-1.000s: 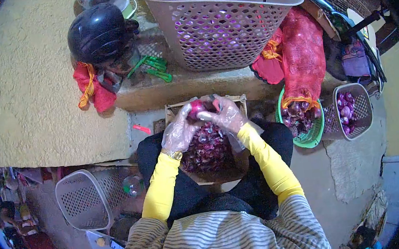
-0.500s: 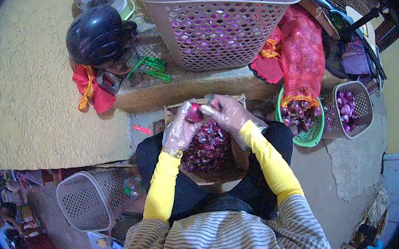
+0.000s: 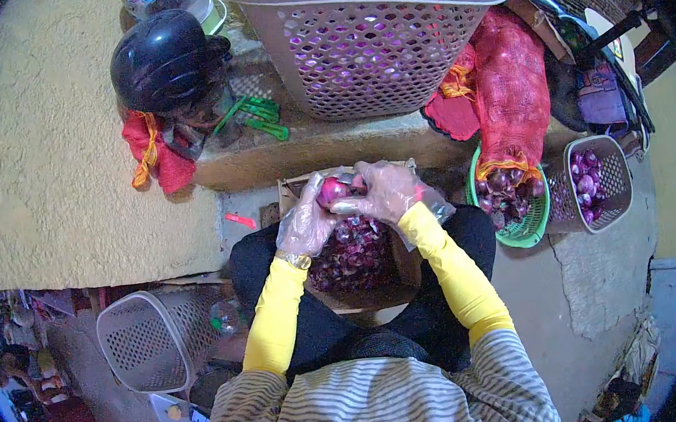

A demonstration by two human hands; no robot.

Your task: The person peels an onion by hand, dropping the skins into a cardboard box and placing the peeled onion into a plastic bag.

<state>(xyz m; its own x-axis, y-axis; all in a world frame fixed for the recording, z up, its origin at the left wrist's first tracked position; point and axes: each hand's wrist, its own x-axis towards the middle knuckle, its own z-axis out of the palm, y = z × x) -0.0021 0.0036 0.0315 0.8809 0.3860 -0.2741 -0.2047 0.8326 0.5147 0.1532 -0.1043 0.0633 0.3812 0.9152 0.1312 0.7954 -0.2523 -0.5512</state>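
My left hand (image 3: 307, 224), in a clear plastic glove, holds a red onion (image 3: 331, 191) above an open cardboard box (image 3: 403, 266). Close against the onion's right side is my right hand (image 3: 389, 192), gloved too, its fingers closed around what looks like a small knife (image 3: 346, 179). The fingers cover most of that tool; a greyish blade-like part shows beside the onion. My right thumb reaches toward the onion's lower side. Dark purple onion skins (image 3: 350, 254) fill the box between my knees.
A large perforated basket (image 3: 376, 61) stands on the ledge ahead, beside a red mesh sack (image 3: 508, 81). To the right are a green basket (image 3: 546, 219) and a grey basket (image 3: 619, 184), both with onions. A black helmet (image 3: 159, 61) sits left; another basket (image 3: 143, 344) lies lower left.
My right hand has turned and its fingers have come over closer to the onion. The onion has shifted slightly in my left hand, showing a brighter pink surface.
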